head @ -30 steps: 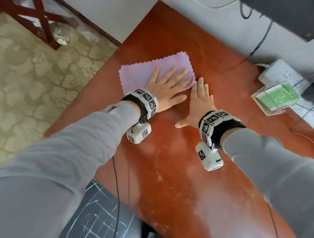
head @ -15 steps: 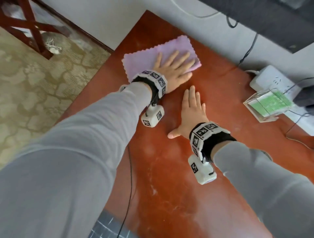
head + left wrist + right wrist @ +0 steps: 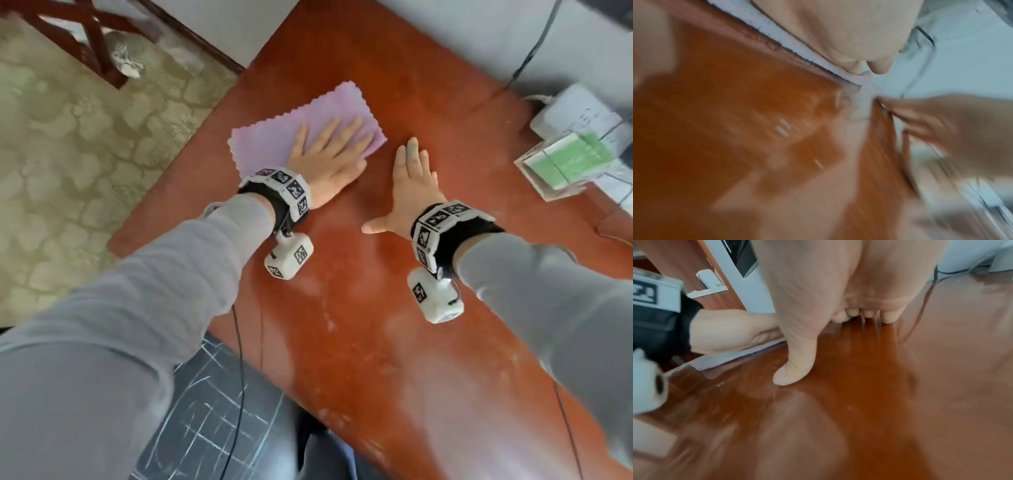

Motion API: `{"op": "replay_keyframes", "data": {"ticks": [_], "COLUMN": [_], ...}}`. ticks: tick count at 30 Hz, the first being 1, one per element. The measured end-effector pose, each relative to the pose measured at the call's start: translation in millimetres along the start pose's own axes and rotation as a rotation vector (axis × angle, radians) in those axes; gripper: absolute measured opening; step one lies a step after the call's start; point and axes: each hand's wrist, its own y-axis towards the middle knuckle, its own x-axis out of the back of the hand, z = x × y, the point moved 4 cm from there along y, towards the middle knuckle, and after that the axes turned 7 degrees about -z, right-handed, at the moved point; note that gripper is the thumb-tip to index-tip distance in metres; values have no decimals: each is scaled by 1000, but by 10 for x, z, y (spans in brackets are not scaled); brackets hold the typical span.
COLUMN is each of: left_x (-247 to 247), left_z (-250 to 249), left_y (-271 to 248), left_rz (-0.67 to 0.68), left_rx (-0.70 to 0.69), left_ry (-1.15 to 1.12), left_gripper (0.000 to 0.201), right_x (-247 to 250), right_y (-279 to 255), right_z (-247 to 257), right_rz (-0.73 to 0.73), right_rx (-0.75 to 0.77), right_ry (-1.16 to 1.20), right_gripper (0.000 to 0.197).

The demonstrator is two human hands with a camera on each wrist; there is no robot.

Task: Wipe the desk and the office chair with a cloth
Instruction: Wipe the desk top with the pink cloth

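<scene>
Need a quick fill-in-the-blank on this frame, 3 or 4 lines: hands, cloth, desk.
1. The left hand presses flat on the ____ cloth.
2. The right hand rests flat on the bare ____, beside the cloth.
3. The clear box of green and white sheets stands on the person's ____ side.
4. The cloth lies spread ____ on the wood, not bunched.

Missing words: purple; desk; right; flat
</scene>
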Motion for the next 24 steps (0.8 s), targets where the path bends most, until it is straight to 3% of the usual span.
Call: {"op": "replay_keyframes", "data": {"ticks": [4,7,9,12,14,17,19,21,24], "left_x": [55,-214,-498,-970,-1106,-950,-780,-665,-756], "left_z": [622,298,-365,-1553,-1792,-1318,-716,-223,-274], "left_y": [-402,-797,-1127,-1908,-2222,-2037,-1863,-1810,-1986], "left_rz": [-92,-61,-12,128,144,16,-54,-36,-13], "left_rx": [328,385,257,-150,-275,-185,44,251,274], "left_ry": [-100,-137,-95,-56,17,-11,-34,-45,19], "left_gripper": [58,63,67,68,67,59,55,57,67], "right_x": [-225,-261,-284,-402,-519,-697,-805,-901,-1013], "right_y": [-321,-483,-594,-849,-1046,-1380,-1611,-1838,-2090], "right_z": [-170,-302,-410,-581,-670,-848,-991,-1152,-1356], "right_rz": [6,-16,-33,-57,-64,-28,-26,-33,-58], "right_rx": [62,77,80,46,11,-63,-112,-176,-236], "right_ry": [45,119,110,105,120,103,103,116,134], "right_gripper": [142,125,115,104,99,113,113,108,103]}}
